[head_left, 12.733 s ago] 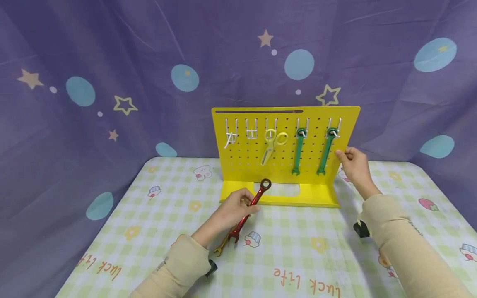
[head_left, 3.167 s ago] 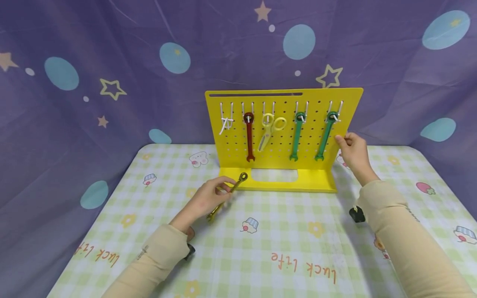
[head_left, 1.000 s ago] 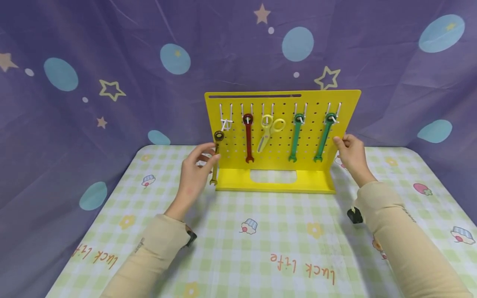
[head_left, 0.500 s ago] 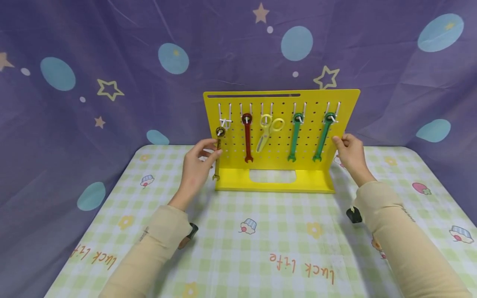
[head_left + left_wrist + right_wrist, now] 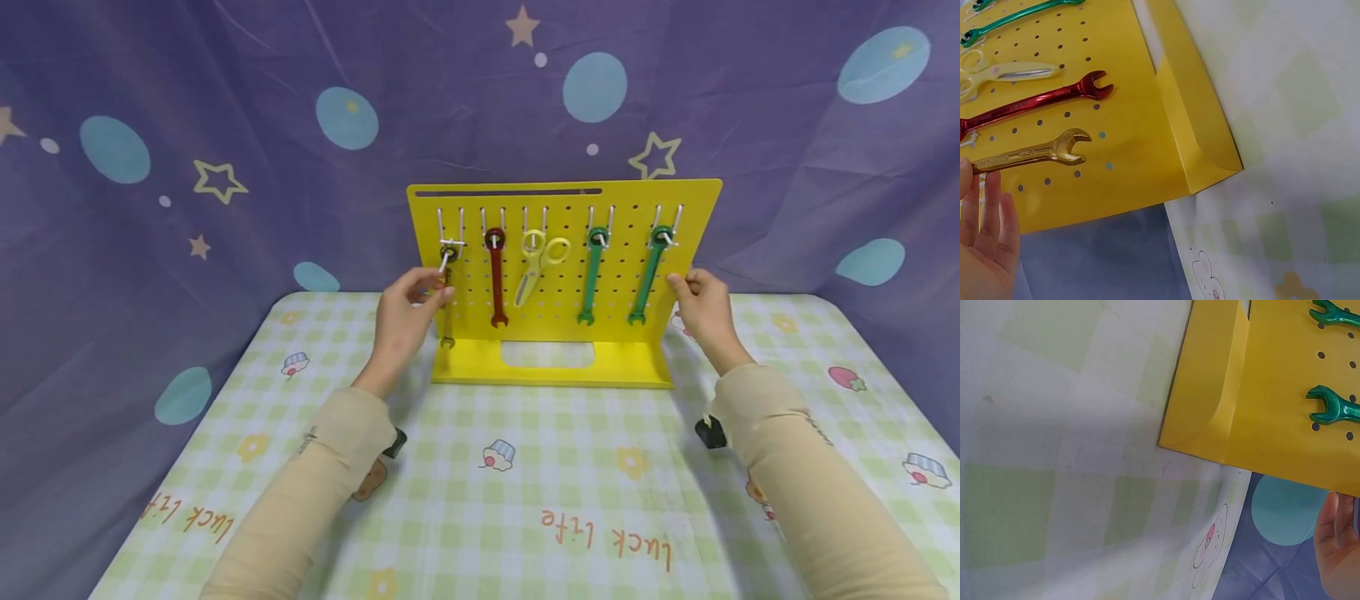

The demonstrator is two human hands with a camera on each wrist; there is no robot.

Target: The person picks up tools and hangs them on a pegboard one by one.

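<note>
A yellow pegboard stand (image 5: pixel 468 329) stands upright on the table. My left hand (image 5: pixel 401 321) pinches a gold combination wrench (image 5: pixel 1029 154) between thumb and fingers, below its ring end. The ring surrounds the tip of the leftmost white hook (image 5: pixel 444 264), and the open end points down in the head view. On the right side, my right hand (image 5: pixel 708 317) grips the board's edge with thumb and fingers; the right wrist view shows only part of that hand.
Beside the gold wrench hang a red wrench (image 5: pixel 497 287), yellow scissors (image 5: pixel 531 275), a green wrench (image 5: pixel 592 283) and another green wrench (image 5: pixel 647 283). A checked cloth (image 5: pixel 570 467) covers the table, with a purple curtain (image 5: pixel 465 92) behind.
The red wrench went from my left hand to the second hook. My left hand then took the gold wrench, raised it and brought its ring onto the leftmost hook. My right hand stayed put.
</note>
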